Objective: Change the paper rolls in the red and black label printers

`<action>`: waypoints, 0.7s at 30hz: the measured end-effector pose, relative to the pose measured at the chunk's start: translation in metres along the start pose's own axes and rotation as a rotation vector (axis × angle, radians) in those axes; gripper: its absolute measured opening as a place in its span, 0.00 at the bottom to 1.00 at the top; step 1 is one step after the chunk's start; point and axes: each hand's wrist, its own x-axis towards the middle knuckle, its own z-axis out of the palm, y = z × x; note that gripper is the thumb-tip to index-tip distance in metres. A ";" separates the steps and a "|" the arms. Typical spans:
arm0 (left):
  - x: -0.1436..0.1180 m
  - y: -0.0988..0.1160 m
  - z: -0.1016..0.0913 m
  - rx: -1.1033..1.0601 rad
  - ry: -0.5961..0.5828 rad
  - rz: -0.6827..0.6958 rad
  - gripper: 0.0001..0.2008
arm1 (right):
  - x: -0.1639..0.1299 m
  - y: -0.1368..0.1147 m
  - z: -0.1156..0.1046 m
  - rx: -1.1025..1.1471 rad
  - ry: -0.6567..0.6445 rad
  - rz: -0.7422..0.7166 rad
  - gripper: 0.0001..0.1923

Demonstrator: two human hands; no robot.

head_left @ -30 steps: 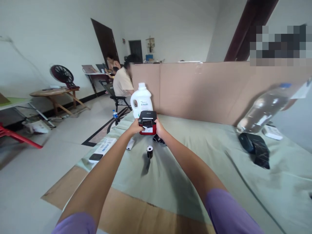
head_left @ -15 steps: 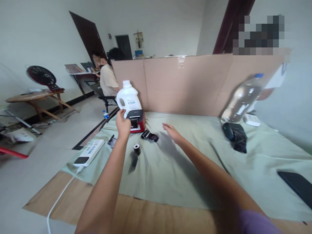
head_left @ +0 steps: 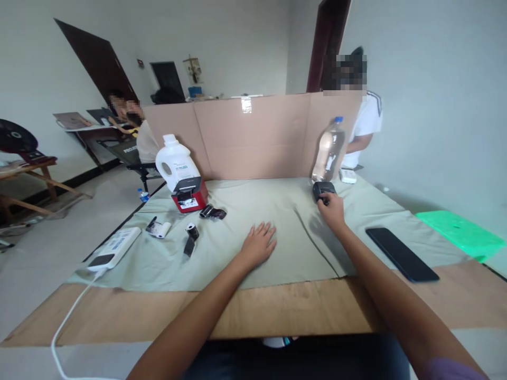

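My left hand (head_left: 259, 243) lies flat on the green cloth (head_left: 277, 221) near the table's middle, fingers spread, holding nothing. Far to the right, my right hand (head_left: 332, 207) reaches a small black device (head_left: 321, 189) and its fingers curl on the device's near edge. A red and black label printer (head_left: 189, 194) stands at the back left, apart from both hands. A white jug (head_left: 174, 161) stands behind the printer. Close to the printer lie small label rolls (head_left: 192, 231) and a strip of black tape (head_left: 213, 212).
A cardboard screen (head_left: 253, 134) walls the table's far side. A clear water bottle (head_left: 329, 150) stands at its right end. A black phone (head_left: 401, 252) lies right, a white power strip (head_left: 113, 247) with cable left. People sit behind the screen and at far left.
Both hands have let go of the red printer, which now stands on the cloth. My right hand swung right to the black device and my left hand came down flat on the cloth.
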 end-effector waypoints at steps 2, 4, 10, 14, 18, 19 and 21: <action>-0.005 0.010 0.002 0.045 -0.071 0.001 0.29 | 0.012 0.011 -0.008 -0.105 0.075 0.073 0.19; -0.008 0.014 0.001 0.073 -0.112 -0.004 0.30 | 0.025 0.019 -0.008 -0.156 0.061 0.197 0.26; -0.007 0.013 -0.002 0.096 -0.130 -0.002 0.32 | 0.061 0.030 0.014 -0.108 -0.092 0.371 0.40; -0.008 0.014 -0.003 0.089 -0.138 -0.004 0.32 | 0.064 0.028 0.024 -0.081 -0.058 0.388 0.39; -0.008 0.014 -0.002 0.070 -0.134 -0.011 0.32 | 0.046 0.008 0.025 -0.102 -0.019 0.321 0.42; -0.008 0.013 -0.002 0.067 -0.127 -0.010 0.32 | 0.039 -0.001 0.024 -0.120 -0.028 0.297 0.43; -0.008 0.012 -0.001 0.058 -0.114 -0.004 0.31 | 0.023 -0.020 0.021 -0.172 -0.056 0.247 0.42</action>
